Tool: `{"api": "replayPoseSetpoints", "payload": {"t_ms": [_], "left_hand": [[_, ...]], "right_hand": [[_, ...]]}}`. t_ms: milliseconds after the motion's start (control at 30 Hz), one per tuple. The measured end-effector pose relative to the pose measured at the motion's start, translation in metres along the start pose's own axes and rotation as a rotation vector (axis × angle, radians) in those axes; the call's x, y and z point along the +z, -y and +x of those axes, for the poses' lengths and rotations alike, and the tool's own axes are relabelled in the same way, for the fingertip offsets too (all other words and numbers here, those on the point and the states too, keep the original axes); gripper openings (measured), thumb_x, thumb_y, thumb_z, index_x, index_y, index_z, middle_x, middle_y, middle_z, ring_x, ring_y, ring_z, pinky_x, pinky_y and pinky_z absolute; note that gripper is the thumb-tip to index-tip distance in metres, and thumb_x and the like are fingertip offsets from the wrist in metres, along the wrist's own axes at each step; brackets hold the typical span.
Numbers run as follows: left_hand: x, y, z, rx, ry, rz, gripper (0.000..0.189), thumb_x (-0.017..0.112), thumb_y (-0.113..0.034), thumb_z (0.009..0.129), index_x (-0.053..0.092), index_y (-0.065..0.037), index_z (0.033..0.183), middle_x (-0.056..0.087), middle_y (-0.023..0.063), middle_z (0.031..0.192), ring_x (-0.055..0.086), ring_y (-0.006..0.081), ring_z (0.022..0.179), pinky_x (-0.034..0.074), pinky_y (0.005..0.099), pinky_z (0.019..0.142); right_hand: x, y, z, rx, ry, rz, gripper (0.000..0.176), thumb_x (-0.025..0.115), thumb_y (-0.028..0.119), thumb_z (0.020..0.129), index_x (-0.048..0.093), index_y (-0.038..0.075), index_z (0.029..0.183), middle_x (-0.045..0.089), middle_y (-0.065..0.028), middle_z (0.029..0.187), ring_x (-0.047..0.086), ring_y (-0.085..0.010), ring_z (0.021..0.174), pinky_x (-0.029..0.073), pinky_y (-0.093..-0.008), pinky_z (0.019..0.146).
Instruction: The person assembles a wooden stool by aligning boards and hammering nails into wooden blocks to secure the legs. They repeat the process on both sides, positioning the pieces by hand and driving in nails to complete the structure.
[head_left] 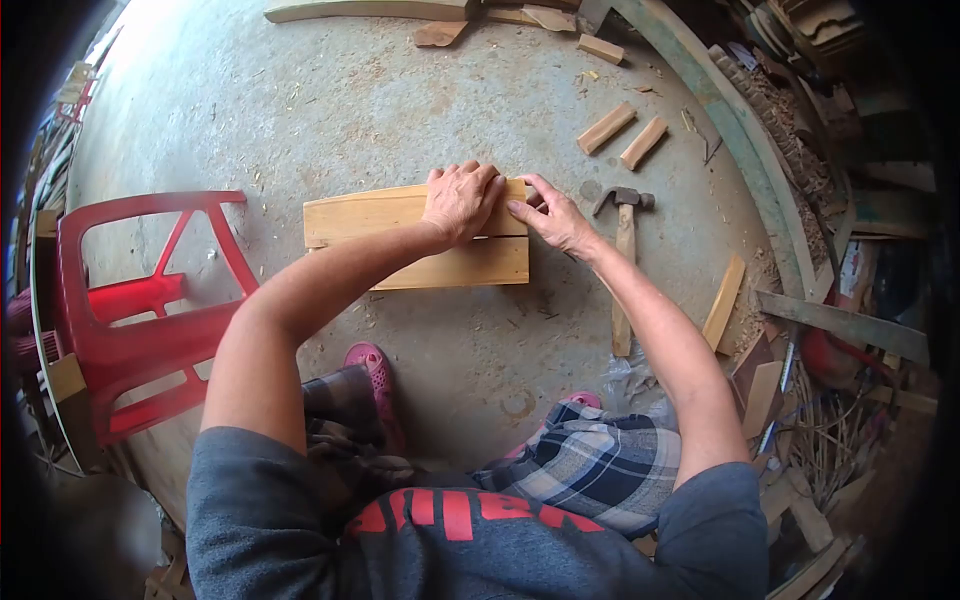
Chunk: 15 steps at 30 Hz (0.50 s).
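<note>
In front of me on the concrete floor sits a low wooden piece with two pale planks on top, a narrow gap between them. My left hand (462, 203) lies over the far plank (360, 215), fingers bent over its far edge. At that plank's right end, my right hand (555, 215) grips the corner between thumb and fingers. The near plank (470, 262) has small dark marks near its right end. Whatever lies beneath the planks is hidden. Just right of my right hand is a claw hammer (625, 245), its wooden handle pointing toward me.
Two small wood blocks (606, 128) lie beyond the hammer. A wood strip (724, 303) rests at the right, near a curved greenish rim (745, 130) and piled scraps. A red plastic frame (150, 350) with openings stands at the left. Wood chips dot the floor.
</note>
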<state>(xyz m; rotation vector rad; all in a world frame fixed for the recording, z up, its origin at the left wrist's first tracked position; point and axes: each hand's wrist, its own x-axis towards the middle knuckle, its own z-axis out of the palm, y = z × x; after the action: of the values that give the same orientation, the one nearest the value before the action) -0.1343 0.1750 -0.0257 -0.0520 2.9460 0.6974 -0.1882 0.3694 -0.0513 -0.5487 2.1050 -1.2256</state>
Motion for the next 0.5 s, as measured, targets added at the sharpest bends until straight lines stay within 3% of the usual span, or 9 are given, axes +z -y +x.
{"api": "replayPoseSetpoints", "payload": {"t_ms": [33, 133, 233, 300, 333, 367, 433, 500], "left_hand": [[0.005, -0.008, 0.000, 0.009, 0.019, -0.002, 0.031, 0.047, -0.039, 0.100, 0.066, -0.015, 0.105, 0.063, 0.0092, 0.102, 0.060, 0.0295, 0.098, 0.037, 0.0461, 0.092], [0.011, -0.015, -0.007, 0.015, -0.177, 0.077, 0.029, 0.047, -0.038, 0.100, 0.066, -0.016, 0.097, 0.062, 0.0073, 0.093, 0.061, 0.0272, 0.092, 0.037, 0.0456, 0.084], [0.016, -0.012, -0.006, 0.037, -0.223, 0.099, 0.028, 0.049, -0.036, 0.100, 0.066, -0.015, 0.097, 0.060, 0.0069, 0.099, 0.058, 0.0279, 0.096, 0.038, 0.0440, 0.087], [0.017, -0.012, -0.006, 0.031, -0.219, 0.132, 0.026, 0.050, -0.036, 0.100, 0.066, -0.015, 0.099, 0.060, 0.0066, 0.100, 0.056, 0.0282, 0.098, 0.038, 0.0437, 0.087], [0.015, -0.014, -0.005, 0.034, -0.223, 0.169, 0.024, 0.051, -0.035, 0.100, 0.065, -0.016, 0.100, 0.059, 0.0062, 0.100, 0.054, 0.0285, 0.099, 0.038, 0.0434, 0.088], [0.015, -0.015, -0.005, 0.019, -0.216, 0.162, 0.024, 0.051, -0.035, 0.100, 0.065, -0.016, 0.100, 0.059, 0.0062, 0.100, 0.054, 0.0285, 0.099, 0.038, 0.0434, 0.088], [0.015, -0.018, -0.006, 0.055, -0.259, 0.127, 0.021, 0.051, -0.034, 0.100, 0.064, -0.018, 0.105, 0.058, 0.0053, 0.101, 0.051, 0.0282, 0.101, 0.037, 0.0436, 0.090], [0.015, -0.019, -0.007, 0.071, -0.286, 0.156, 0.020, 0.052, -0.033, 0.100, 0.063, -0.019, 0.109, 0.057, 0.0067, 0.103, 0.052, 0.0293, 0.100, 0.036, 0.0429, 0.091]], "right_hand": [[0.000, 0.000, -0.002, -0.002, -0.029, -0.032, 0.063, 0.069, 0.051, 0.089, 0.051, 0.012, 0.135, 0.069, -0.0136, 0.095, 0.067, -0.0234, 0.087, 0.053, -0.0383, 0.080], [-0.004, -0.004, -0.001, -0.006, 0.005, 0.006, 0.064, 0.069, 0.053, 0.089, 0.050, 0.012, 0.135, 0.069, -0.0138, 0.098, 0.066, -0.0233, 0.089, 0.053, -0.0388, 0.081], [-0.010, -0.015, -0.002, -0.032, 0.077, 0.079, 0.058, 0.067, 0.048, 0.093, 0.049, 0.013, 0.135, 0.064, -0.0088, 0.097, 0.063, -0.0197, 0.088, 0.053, -0.0364, 0.077], [-0.025, -0.028, -0.013, 0.102, -0.025, 0.291, 0.053, 0.065, 0.046, 0.094, 0.050, 0.012, 0.132, 0.066, -0.0106, 0.095, 0.064, -0.0187, 0.086, 0.053, -0.0386, 0.079], [-0.025, -0.047, -0.018, 0.095, -0.142, 0.175, 0.035, 0.067, 0.031, 0.094, 0.056, 0.009, 0.118, 0.063, -0.0103, 0.089, 0.063, -0.0208, 0.081, 0.052, -0.0383, 0.076], [-0.025, -0.068, -0.027, 0.105, -0.127, 0.172, 0.035, 0.067, 0.031, 0.094, 0.056, 0.009, 0.118, 0.063, -0.0103, 0.089, 0.063, -0.0208, 0.081, 0.052, -0.0383, 0.076], [-0.021, -0.102, -0.050, 0.068, -0.229, -0.186, 0.022, 0.071, 0.018, 0.089, 0.059, 0.005, 0.102, 0.060, -0.0121, 0.090, 0.063, -0.0262, 0.082, 0.051, -0.0392, 0.075], [-0.009, -0.113, -0.066, 0.040, -0.244, -0.186, 0.019, 0.071, 0.015, 0.086, 0.059, 0.005, 0.096, 0.059, -0.0130, 0.090, 0.061, -0.0291, 0.084, 0.050, -0.0404, 0.076]]}}
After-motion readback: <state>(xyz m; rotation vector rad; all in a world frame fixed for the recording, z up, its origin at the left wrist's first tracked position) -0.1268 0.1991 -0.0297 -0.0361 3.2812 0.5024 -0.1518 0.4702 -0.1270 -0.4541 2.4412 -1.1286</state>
